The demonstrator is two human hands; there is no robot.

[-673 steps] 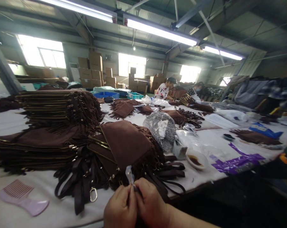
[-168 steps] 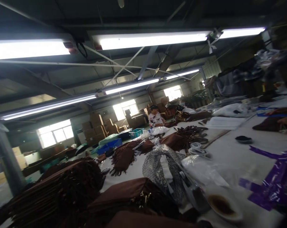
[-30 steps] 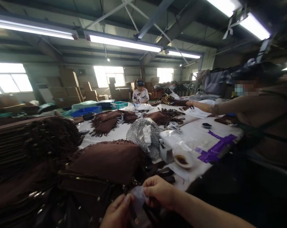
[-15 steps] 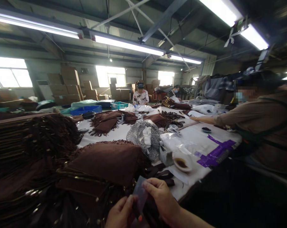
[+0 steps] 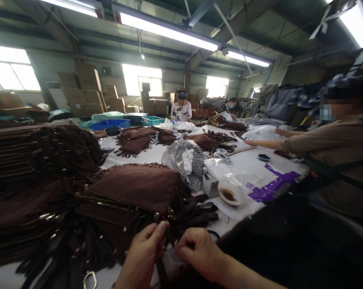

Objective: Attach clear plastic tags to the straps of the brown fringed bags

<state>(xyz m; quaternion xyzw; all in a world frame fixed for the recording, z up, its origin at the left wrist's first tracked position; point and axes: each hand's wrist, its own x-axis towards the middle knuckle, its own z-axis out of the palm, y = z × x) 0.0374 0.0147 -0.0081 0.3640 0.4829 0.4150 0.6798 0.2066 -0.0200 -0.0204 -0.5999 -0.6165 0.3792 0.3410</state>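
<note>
Just in front of the top bag, my left hand (image 5: pixel 147 249) is closed on a dark brown strap (image 5: pixel 169 236), thumb on top. The fingers of my right hand (image 5: pixel 201 251) pinch together at the same strap, beside a small metallic glint. Whether the right fingertips also hold something else is hidden. Beyond both hands lies a brown fringed bag (image 5: pixel 136 184) with gold-coloured hardware (image 5: pixel 171 213), on a pile of similar bags. More dark straps (image 5: pixel 199 210) spread out to its right. A pale, see-through patch shows under my right fingers, too blurred to name.
A tall stack of brown bags (image 5: pixel 15 164) stands at left. Past my hands are a round grey-patterned bundle (image 5: pixel 172 156), a dish of brown liquid (image 5: pixel 228 196) and purple plastic (image 5: pixel 271 186). At right, a co-worker (image 5: pixel 343 140) reaches over the white table (image 5: pixel 253 172).
The translucent sheet formerly held up between my hands no longer shows there; the strap is between them now. The left hand has moved up slightly. The view has tilted down.
</note>
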